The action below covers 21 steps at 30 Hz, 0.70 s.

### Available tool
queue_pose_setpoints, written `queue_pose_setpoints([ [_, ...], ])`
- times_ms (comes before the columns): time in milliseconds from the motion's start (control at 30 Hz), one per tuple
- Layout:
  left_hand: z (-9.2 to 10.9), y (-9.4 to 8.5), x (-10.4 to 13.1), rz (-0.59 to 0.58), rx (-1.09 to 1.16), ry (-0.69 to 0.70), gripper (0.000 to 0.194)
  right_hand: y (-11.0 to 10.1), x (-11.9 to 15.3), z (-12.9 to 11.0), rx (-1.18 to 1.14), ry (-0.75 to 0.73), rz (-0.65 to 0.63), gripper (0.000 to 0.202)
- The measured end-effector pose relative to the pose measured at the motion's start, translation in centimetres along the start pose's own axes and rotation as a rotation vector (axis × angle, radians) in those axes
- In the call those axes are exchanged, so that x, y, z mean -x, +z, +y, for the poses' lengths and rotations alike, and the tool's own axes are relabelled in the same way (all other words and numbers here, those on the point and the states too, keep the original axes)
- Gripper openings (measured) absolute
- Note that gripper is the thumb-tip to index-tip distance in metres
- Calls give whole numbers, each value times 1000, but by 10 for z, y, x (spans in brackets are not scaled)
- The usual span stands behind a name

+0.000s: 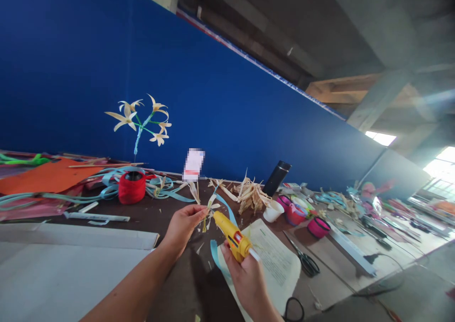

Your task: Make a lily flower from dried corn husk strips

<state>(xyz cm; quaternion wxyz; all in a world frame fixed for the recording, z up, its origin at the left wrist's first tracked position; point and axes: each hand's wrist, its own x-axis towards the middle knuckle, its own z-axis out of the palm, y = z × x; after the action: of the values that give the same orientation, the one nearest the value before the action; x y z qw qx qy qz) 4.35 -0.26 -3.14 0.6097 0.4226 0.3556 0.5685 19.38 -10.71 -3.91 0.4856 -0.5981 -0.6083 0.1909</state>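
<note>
My right hand [249, 277] is wrapped round a yellow glue gun [231, 234], with a white glue stick [254, 254] poking from its back end. The gun's nozzle points up and left at a small pale craft flower [212, 205]. My left hand [190, 222] pinches that flower between thumb and fingertips. Whether the nozzle touches the petals I cannot tell. A light blue ribbon [227, 208] curves behind the gun, and a printed sheet of paper [273, 255] lies beneath my right hand.
A finished-looking flower spray [140, 125] stands against the blue wall panel [231, 99]. A red ribbon roll [131, 187] sits at left. Dried husks [250, 194], a black tumbler [277, 177], a white cup [273, 211], scissors [305, 260] and a pink roll [319, 227] lie rightward. White board [71, 270] fills the left front.
</note>
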Motion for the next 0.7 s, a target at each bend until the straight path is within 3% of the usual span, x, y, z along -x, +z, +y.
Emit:
queue_pose_setpoints([
  [700, -2, 1, -1, -8, -31, 5, 28, -2, 1, 0, 25, -8, -6, 27],
])
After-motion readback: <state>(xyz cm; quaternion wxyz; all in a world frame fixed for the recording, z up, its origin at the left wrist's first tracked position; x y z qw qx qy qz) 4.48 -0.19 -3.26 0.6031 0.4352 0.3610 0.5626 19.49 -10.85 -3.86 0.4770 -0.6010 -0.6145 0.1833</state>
